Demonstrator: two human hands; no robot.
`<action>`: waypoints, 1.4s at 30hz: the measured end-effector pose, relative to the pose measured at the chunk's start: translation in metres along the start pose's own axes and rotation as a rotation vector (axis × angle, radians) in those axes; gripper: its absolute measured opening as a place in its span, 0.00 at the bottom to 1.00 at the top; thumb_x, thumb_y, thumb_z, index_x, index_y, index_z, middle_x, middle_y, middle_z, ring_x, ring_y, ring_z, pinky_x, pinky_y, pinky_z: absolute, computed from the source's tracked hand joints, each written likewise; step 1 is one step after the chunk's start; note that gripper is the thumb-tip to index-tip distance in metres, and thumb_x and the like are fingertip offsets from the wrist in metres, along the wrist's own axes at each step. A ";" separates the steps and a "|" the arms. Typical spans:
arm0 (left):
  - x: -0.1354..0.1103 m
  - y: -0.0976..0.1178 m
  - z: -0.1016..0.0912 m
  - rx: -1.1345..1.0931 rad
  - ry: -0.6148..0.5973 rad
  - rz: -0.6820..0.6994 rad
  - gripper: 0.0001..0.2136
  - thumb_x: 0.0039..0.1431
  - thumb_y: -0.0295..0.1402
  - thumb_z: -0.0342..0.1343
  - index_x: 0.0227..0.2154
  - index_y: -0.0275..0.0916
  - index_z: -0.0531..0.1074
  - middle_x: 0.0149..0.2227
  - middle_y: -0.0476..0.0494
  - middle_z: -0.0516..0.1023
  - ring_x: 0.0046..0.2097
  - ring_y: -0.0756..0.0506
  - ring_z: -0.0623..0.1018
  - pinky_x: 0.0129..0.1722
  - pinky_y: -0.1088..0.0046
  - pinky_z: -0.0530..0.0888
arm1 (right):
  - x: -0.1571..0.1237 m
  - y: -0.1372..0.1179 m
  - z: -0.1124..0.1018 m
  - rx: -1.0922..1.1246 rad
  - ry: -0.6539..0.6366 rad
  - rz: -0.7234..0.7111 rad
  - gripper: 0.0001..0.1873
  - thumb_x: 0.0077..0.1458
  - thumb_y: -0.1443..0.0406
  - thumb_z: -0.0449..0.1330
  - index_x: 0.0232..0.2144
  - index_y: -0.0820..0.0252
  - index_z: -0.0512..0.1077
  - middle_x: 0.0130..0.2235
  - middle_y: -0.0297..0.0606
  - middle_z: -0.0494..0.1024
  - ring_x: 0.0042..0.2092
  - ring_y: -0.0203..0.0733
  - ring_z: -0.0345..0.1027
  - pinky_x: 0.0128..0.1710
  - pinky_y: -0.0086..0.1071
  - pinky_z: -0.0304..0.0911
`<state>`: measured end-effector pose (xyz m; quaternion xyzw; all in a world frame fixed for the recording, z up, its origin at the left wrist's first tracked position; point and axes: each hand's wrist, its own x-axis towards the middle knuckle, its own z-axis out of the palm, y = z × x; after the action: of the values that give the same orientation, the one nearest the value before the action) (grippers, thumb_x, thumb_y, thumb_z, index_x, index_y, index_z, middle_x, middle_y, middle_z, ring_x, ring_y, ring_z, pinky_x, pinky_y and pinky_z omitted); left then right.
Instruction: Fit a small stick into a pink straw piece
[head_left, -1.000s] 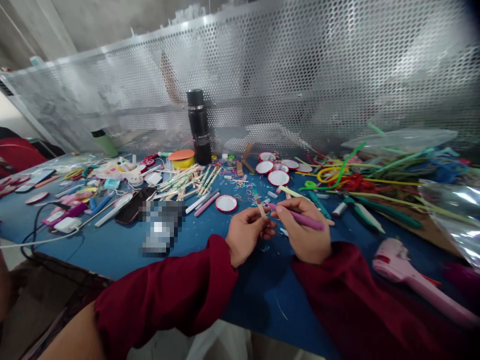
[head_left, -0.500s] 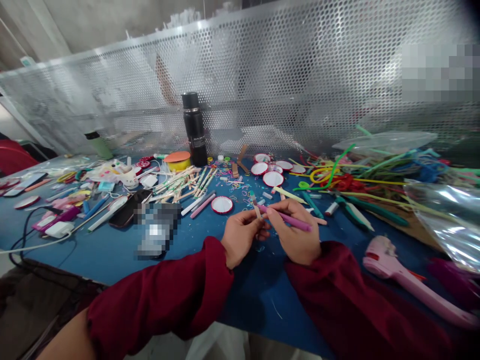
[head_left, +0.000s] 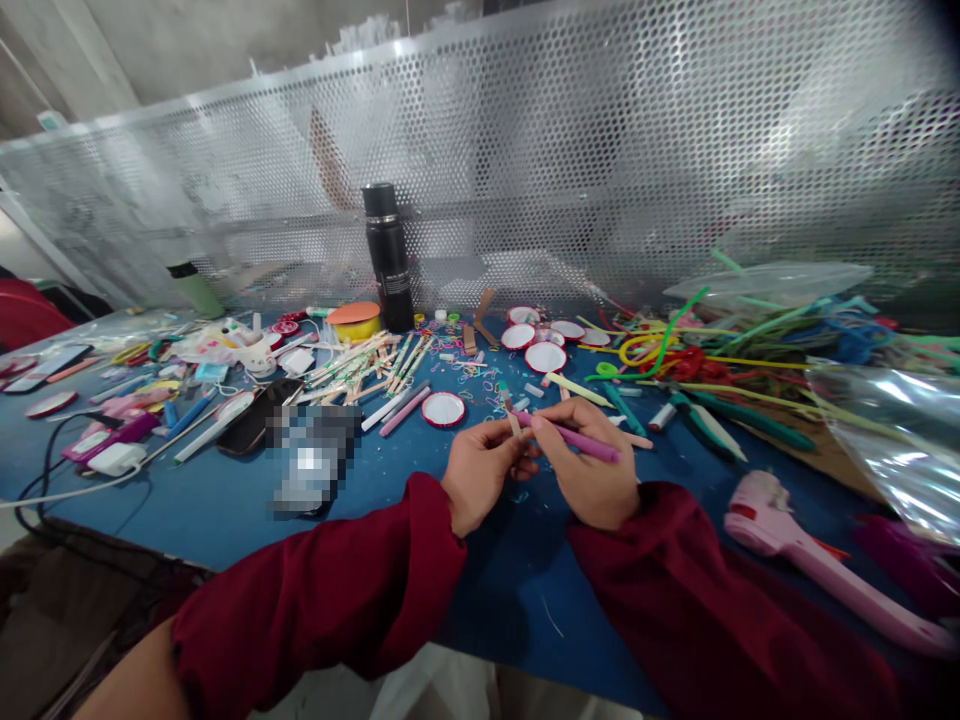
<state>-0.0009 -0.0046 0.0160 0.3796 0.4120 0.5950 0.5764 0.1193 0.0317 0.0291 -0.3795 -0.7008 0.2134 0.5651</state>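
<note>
My left hand [head_left: 478, 472] is closed in a pinch on a small wooden stick [head_left: 512, 417] that points up and away. My right hand [head_left: 589, 470] is closed around a purple marker [head_left: 581, 441], whose tip rests against the stick near my left fingers. Both hands hover close together just above the blue table [head_left: 225, 500], near its front middle. Both sleeves are dark red.
A black flask [head_left: 388, 256] stands at the back. Wooden sticks [head_left: 367, 362], round white-and-red discs [head_left: 545, 356], pens, a phone [head_left: 259, 415] and cables litter the left and middle. Coloured tubes [head_left: 720, 350] and plastic bags lie right; a pink glue gun [head_left: 810, 565] lies near right.
Both hands stay together on the stick and marker, with only tiny shifts. The view moved slightly at first, then held still.
</note>
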 end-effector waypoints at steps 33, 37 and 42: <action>0.002 -0.001 0.001 -0.015 0.028 -0.016 0.18 0.48 0.41 0.65 0.38 0.32 0.78 0.29 0.44 0.77 0.26 0.53 0.74 0.28 0.77 0.71 | 0.003 0.003 -0.001 -0.024 -0.016 -0.004 0.07 0.53 0.61 0.59 0.26 0.55 0.70 0.26 0.33 0.75 0.29 0.40 0.70 0.30 0.34 0.67; 0.002 -0.002 0.000 -0.020 0.028 -0.011 0.20 0.49 0.39 0.65 0.43 0.32 0.77 0.29 0.44 0.77 0.26 0.52 0.75 0.28 0.77 0.71 | 0.003 0.002 -0.003 -0.042 0.007 0.021 0.06 0.54 0.60 0.59 0.27 0.54 0.70 0.26 0.34 0.76 0.29 0.42 0.71 0.31 0.36 0.67; 0.001 0.000 0.001 -0.009 0.011 -0.006 0.19 0.49 0.41 0.65 0.39 0.31 0.78 0.28 0.45 0.76 0.26 0.53 0.74 0.27 0.78 0.71 | 0.001 -0.002 0.001 -0.010 0.010 0.019 0.06 0.54 0.61 0.59 0.26 0.54 0.70 0.26 0.33 0.76 0.28 0.41 0.70 0.31 0.36 0.67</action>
<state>0.0000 -0.0040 0.0158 0.3724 0.4139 0.5970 0.5775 0.1182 0.0317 0.0307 -0.3900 -0.6953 0.2135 0.5648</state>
